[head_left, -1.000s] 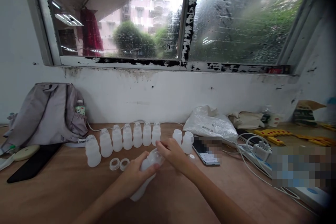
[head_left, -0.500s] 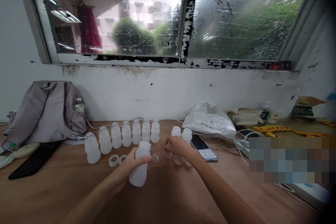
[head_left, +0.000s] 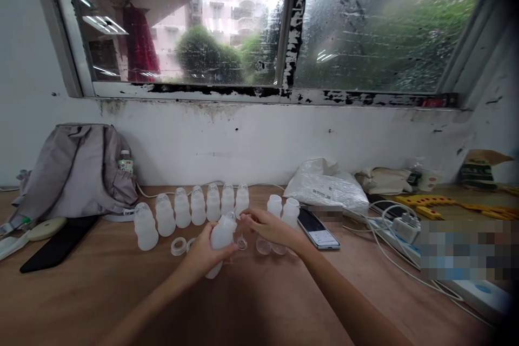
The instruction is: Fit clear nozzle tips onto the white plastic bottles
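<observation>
Left hand: the left hand [head_left: 206, 251] is gripping a bottle, thumb across its front.
Held bottle: the held bottle [head_left: 221, 233], smooth, frosted white and waisted, is leaning inside the left hand, its clear top tilting toward the right hand.
Right hand: the right hand [head_left: 267, 226] is hovering just beside that top, fingers curling; whether they are pinching anything, I cannot tell.
Clear teat: a small clear teat [head_left: 242, 244] is standing on the table [head_left: 259, 297], between the hands.
Clear domes: several clear domes [head_left: 263, 246] are lying below the right hand, partly hidden by its wrist.
White rings: two rings [head_left: 178, 247] are lying flat left of the left hand, one partly covered by it.
Open bottles: two uncapped bottles [head_left: 274, 205] are standing just beyond the right hand.
Bottle row: seven bottles [head_left: 182, 211] with clear rounded tops are standing beyond the left hand, stretching leftward.
Phone: right of the right hand, a phone [head_left: 318, 228] is showing a lit screen, its text too small to read.
Plastic bag: beyond the phone, a crinkled translucent bag [head_left: 324, 188] is bearing unreadable print.
Drink bottle: far left of both hands, a drink bottle [head_left: 125, 163] is showing a green-and-white label, its lettering illegible, beside a grey fabric backpack [head_left: 81, 170].
</observation>
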Tool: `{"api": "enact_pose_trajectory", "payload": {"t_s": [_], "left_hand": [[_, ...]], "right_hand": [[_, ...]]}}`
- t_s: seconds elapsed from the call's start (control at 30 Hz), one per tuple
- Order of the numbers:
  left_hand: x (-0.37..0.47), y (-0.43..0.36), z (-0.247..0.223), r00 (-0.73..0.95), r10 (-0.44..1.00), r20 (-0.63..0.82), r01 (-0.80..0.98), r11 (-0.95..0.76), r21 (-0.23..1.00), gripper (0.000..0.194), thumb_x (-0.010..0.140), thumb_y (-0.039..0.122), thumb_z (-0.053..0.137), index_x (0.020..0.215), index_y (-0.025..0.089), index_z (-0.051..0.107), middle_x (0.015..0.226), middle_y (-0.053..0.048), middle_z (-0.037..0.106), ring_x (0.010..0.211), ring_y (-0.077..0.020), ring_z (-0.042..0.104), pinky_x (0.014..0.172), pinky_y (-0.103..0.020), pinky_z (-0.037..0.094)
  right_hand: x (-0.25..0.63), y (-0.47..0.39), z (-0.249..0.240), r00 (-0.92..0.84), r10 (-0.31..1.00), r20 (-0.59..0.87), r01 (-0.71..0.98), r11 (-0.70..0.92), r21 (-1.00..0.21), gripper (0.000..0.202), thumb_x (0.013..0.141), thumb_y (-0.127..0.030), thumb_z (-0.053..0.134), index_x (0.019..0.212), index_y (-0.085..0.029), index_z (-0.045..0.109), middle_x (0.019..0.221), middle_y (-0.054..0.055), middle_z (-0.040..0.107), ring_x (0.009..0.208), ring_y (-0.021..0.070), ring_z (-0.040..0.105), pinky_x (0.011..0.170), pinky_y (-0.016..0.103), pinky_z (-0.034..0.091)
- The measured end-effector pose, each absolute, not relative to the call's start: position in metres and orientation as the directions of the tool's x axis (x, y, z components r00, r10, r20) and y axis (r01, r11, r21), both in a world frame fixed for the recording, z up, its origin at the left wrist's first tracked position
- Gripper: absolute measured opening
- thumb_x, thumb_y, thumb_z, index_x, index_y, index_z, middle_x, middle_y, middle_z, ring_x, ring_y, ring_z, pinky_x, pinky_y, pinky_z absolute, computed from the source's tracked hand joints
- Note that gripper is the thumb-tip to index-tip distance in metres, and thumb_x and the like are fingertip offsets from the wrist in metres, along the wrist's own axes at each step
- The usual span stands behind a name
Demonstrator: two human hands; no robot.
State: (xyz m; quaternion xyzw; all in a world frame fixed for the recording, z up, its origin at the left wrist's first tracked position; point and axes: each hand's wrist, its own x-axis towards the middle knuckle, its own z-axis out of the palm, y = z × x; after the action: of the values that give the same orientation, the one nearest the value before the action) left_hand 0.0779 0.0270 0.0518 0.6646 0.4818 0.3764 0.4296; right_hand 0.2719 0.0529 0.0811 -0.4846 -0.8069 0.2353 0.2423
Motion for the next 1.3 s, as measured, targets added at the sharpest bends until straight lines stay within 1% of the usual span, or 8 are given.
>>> {"api": "enact_pose_trajectory", "payload": {"t_s": [0.13, 0.27, 0.5, 0.67, 0.8, 0.93, 1.1, 1.3], "left_hand": [[0.079, 0.026, 0.049, 0.304, 0.945, 0.121, 0.391, -0.24, 0.889, 0.041, 0.056, 0.027, 0.068, 0.092, 0.016, 0.053, 0.085, -0.004, 0.061, 0.076, -0.0201, 0.054, 0.064, -0.027, 0.041], [0.08, 0.018, 0.056, 0.504, 0.858, 0.099, 0.197, -0.226, 0.954, 0.017, 0.057, 0.012, 0.056, 0.075, 0.015, 0.055, 0.07, 0.001, 0.056, 0.065, -0.0144, 0.05, 0.058, -0.024, 0.038], [0.073, 0.005, 0.062, 0.739, 0.66, -0.135, -0.089, 0.294, 0.952, 0.022, 0.055, 0.017, 0.053, 0.077, 0.015, 0.052, 0.061, 0.002, 0.05, 0.05, -0.0103, 0.048, 0.047, -0.023, 0.036], [0.071, 0.008, 0.045, 0.875, 0.483, -0.037, -0.279, 0.566, 0.776, 0.032, 0.051, 0.026, 0.05, 0.081, 0.014, 0.049, 0.054, 0.005, 0.039, 0.042, -0.0071, 0.042, 0.042, -0.022, 0.035], [0.073, 0.011, 0.04, 0.825, 0.564, 0.042, -0.396, 0.523, 0.755, 0.031, 0.054, 0.026, 0.051, 0.083, 0.014, 0.049, 0.058, 0.004, 0.04, 0.045, -0.0067, 0.043, 0.044, -0.021, 0.035], [0.077, 0.008, 0.04, 0.787, 0.616, -0.035, -0.308, 0.442, 0.842, 0.031, 0.06, 0.023, 0.053, 0.089, 0.012, 0.051, 0.064, 0.001, 0.047, 0.05, -0.0091, 0.049, 0.048, -0.024, 0.039], [0.081, 0.004, 0.04, 0.704, 0.696, -0.139, -0.219, 0.399, 0.89, 0.026, 0.062, 0.019, 0.056, 0.086, 0.013, 0.05, 0.064, 0.001, 0.052, 0.05, -0.0099, 0.051, 0.048, -0.024, 0.039], [0.076, 0.01, 0.034, 0.82, 0.567, -0.085, -0.277, 0.521, 0.807, 0.032, 0.061, 0.022, 0.057, 0.09, 0.01, 0.052, 0.064, 0.0, 0.052, 0.05, -0.0102, 0.052, 0.047, -0.024, 0.041]], "right_hand": [[0.243, 0.038, 0.081, -0.349, 0.896, 0.275, 0.603, 0.439, -0.666, 0.038, 0.079, -0.053, 0.042, 0.073, -0.017, 0.051, 0.059, -0.003, 0.047, 0.055, 0.0102, 0.043, 0.05, 0.022, 0.032], [0.227, 0.029, 0.075, -0.166, 0.914, 0.37, 0.528, 0.399, -0.749, 0.036, 0.075, -0.048, 0.05, 0.059, -0.018, 0.04, 0.055, -0.005, 0.037, 0.053, 0.0082, 0.036, 0.048, 0.021, 0.027], [0.23, 0.019, 0.088, -0.364, 0.884, 0.293, 0.178, 0.375, -0.91, 0.032, 0.072, -0.048, 0.056, 0.067, -0.018, 0.043, 0.056, -0.006, 0.038, 0.049, 0.0067, 0.036, 0.044, 0.019, 0.027], [0.244, 0.033, 0.089, -0.593, 0.775, 0.217, 0.007, 0.275, -0.961, 0.05, 0.064, -0.05, 0.064, 0.1, -0.019, 0.05, 0.071, -0.003, 0.048, 0.058, 0.0074, 0.044, 0.047, 0.018, 0.032], [0.256, 0.049, 0.085, -0.487, 0.835, 0.257, 0.061, 0.326, -0.944, 0.045, 0.065, -0.045, 0.065, 0.096, -0.018, 0.05, 0.062, -0.006, 0.046, 0.051, 0.0058, 0.042, 0.045, 0.017, 0.032], [0.257, 0.048, 0.087, -0.412, 0.873, 0.261, 0.005, 0.289, -0.957, 0.032, 0.076, -0.049, 0.051, 0.076, -0.018, 0.047, 0.05, -0.009, 0.039, 0.039, 0.0043, 0.034, 0.036, 0.017, 0.024], [0.253, 0.04, 0.093, -0.413, 0.883, 0.225, 0.042, 0.265, -0.963, 0.032, 0.072, -0.046, 0.058, 0.068, -0.016, 0.049, 0.048, -0.008, 0.041, 0.039, 0.004, 0.035, 0.036, 0.017, 0.026], [0.256, 0.041, 0.094, -0.464, 0.851, 0.247, -0.068, 0.244, -0.967, 0.03, 0.07, -0.043, 0.062, 0.069, -0.014, 0.051, 0.053, -0.006, 0.044, 0.043, 0.0041, 0.038, 0.04, 0.018, 0.03]]}}
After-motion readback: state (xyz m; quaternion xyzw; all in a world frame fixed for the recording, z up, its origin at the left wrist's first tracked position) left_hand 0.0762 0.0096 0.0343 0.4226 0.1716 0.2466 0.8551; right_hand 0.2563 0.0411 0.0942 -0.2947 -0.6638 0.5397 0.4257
